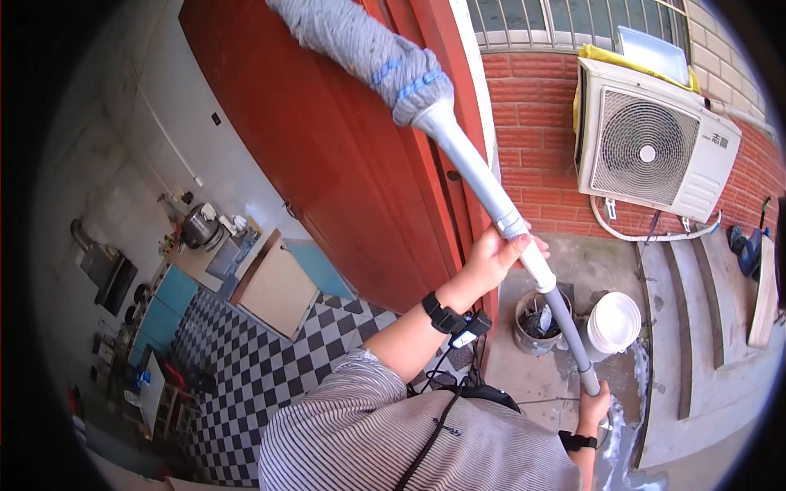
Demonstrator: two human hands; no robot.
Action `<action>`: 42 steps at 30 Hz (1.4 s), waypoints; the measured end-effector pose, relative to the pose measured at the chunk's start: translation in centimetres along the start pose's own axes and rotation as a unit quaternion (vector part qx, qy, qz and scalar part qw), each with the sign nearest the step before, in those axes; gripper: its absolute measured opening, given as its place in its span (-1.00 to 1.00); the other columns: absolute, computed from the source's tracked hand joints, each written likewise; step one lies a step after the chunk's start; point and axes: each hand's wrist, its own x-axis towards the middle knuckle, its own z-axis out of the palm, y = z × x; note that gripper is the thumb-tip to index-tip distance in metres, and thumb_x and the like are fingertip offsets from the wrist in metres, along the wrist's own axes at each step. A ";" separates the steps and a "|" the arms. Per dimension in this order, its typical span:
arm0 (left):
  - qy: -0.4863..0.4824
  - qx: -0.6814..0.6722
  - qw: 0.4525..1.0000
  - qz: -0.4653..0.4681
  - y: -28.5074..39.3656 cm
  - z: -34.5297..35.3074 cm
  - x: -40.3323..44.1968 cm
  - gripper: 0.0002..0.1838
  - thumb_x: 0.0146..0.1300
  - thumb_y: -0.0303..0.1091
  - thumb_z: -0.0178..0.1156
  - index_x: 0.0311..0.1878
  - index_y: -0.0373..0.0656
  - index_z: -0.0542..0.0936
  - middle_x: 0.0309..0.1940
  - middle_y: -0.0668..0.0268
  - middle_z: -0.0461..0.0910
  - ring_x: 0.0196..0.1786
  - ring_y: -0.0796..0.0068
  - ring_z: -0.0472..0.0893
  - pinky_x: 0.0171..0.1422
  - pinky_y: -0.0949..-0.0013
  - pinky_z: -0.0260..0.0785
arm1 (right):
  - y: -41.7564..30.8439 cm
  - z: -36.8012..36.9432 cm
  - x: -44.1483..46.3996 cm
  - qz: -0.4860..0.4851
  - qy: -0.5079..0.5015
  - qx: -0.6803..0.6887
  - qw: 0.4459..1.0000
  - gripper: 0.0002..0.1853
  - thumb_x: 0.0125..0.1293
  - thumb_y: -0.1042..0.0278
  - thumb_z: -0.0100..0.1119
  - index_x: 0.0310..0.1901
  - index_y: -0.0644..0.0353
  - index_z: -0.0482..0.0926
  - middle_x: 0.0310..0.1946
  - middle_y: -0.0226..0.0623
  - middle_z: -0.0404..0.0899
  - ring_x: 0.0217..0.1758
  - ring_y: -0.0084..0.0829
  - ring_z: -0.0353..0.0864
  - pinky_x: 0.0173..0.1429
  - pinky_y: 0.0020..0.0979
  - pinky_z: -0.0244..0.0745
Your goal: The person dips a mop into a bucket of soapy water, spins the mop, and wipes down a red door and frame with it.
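Note:
A twist mop slants across the view, its grey, blue-stitched yarn head raised at the top beside the red door. My left hand is closed around the white collar at mid-handle. Lower down, my right hand wraps round the grey end of the handle. The yarn is wound tight along the pole, and its far tip is cut off by the frame edge. Both wrists wear black straps.
A white bucket and a bin of dark refuse stand on wet concrete. Beyond are concrete steps and an air-conditioner unit. The red door opens onto a kitchen with a checkered floor.

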 end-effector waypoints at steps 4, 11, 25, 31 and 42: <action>-0.010 -0.023 0.996 -0.087 -2.4 -0.1 -2.4 -0.73 0.34 -0.23 -0.01 -0.04 -0.22 0.33 -0.09 0.08 0.54 -0.03 0.19 0.58 -0.07 0.21 0.55 | 4.0 -3.4 0.5 -0.019 0.057 -0.059 0.996 -0.80 -0.18 0.43 0.25 -0.44 0.25 0.50 -0.46 -0.02 0.54 -0.32 0.03 0.52 -0.21 -0.12 0.40; -0.015 -0.204 0.948 -0.245 -8.1 -1.9 -8.2 -0.61 0.35 -0.17 -0.04 0.12 -0.21 0.32 0.18 0.01 0.36 0.14 0.13 0.47 0.14 0.14 0.42 | 5.7 -12.5 2.5 -0.075 0.117 -0.242 0.960 -0.88 -0.09 0.52 0.11 -0.44 0.21 0.44 -0.46 -0.13 0.47 -0.27 -0.06 0.44 -0.09 -0.15 0.29; -0.007 -0.165 0.968 -0.189 -4.6 -7.2 -9.4 -0.53 0.31 -0.11 0.01 0.15 -0.23 0.30 0.14 -0.09 0.36 0.11 0.09 0.49 0.08 0.21 0.47 | -0.9 -11.3 -1.0 -0.101 0.157 -0.265 0.946 -0.81 0.02 0.33 0.22 -0.46 0.18 0.40 -0.50 -0.21 0.41 -0.31 -0.11 0.42 -0.15 -0.18 0.29; -0.078 -0.094 0.986 -0.114 0.1 -7.1 -5.5 -0.65 0.28 -0.21 0.05 0.04 -0.21 0.34 0.09 -0.11 0.41 0.07 0.15 0.52 0.06 0.22 0.48 | -2.2 -7.3 -3.5 -0.144 0.089 -0.107 0.980 -0.61 -0.27 0.34 0.39 -0.33 0.19 0.47 -0.37 -0.17 0.46 -0.23 -0.07 0.43 -0.12 -0.16 0.31; -0.204 -0.088 0.963 -0.152 0.9 -6.4 -2.5 -0.47 0.05 -0.20 0.33 0.00 -0.20 0.35 0.03 -0.10 0.46 -0.05 0.30 0.58 -0.04 0.41 0.48 | -1.4 -8.7 -0.7 -0.150 0.118 -0.101 0.976 -0.85 -0.22 0.51 0.17 -0.51 0.18 0.44 -0.55 -0.14 0.47 -0.42 -0.06 0.48 -0.31 -0.18 0.37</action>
